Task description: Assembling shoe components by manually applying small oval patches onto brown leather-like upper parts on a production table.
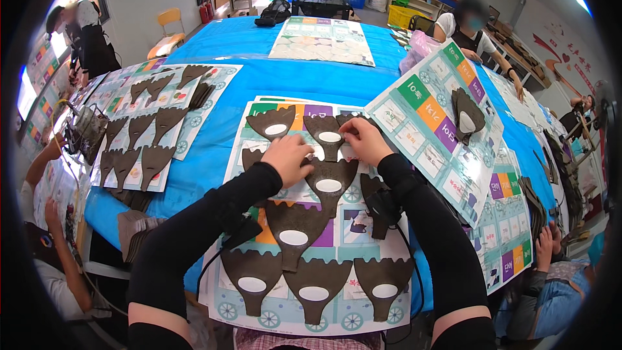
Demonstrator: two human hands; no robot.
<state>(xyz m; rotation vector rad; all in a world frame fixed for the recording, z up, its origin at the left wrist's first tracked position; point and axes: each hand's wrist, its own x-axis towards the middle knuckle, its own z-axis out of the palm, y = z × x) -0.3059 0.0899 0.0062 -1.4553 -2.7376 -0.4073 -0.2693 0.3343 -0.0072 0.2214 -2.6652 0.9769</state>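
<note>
Several dark brown, flat, fan-shaped pieces with scalloped top edges and narrow stems lie in rows on a printed sheet [265,321] before me. Most carry a white oval patch, such as the piece at the front middle [314,311]. My left hand [288,161] rests over the middle of the sheet, thumb and forefinger apart, partly covering a piece. Close by on the right, my right hand [368,142] has its fingertips pinched at the edge of a fan-shaped piece [322,124] in the far row. Its fingers hide part of the neighbouring piece.
The table has a blue cover [217,42]. More pieces lie on sheets to the left [214,81]; a tilted sheet [414,100] at right bears a stack of pieces [466,115]. Thin dark cables hang by my wrists. Co-workers [470,29] are around the table.
</note>
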